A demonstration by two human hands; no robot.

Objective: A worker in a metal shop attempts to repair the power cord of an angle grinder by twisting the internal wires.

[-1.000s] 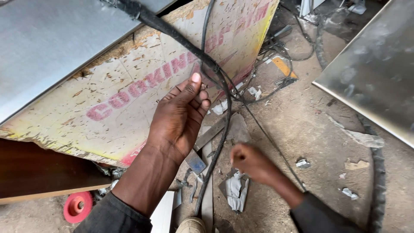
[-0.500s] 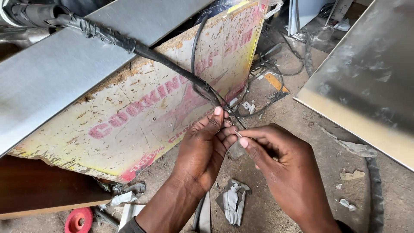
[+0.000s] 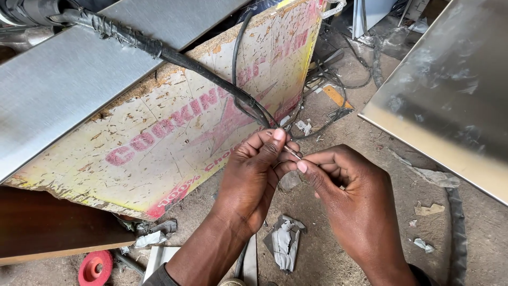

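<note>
Wire tip [image 3: 292, 153] pinched between both hands — end hidden.

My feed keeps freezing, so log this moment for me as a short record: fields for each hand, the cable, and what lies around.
left hand: left hand pinches the end of a thin wire between thumb and fingertips
right hand: right hand pinches the same wire from the other side
cable: black cable, tape-wrapped higher up, runs down across the painted board to the hands
metal: metal sheet at right
ground: red disc, crumpled grey scrap
</note>
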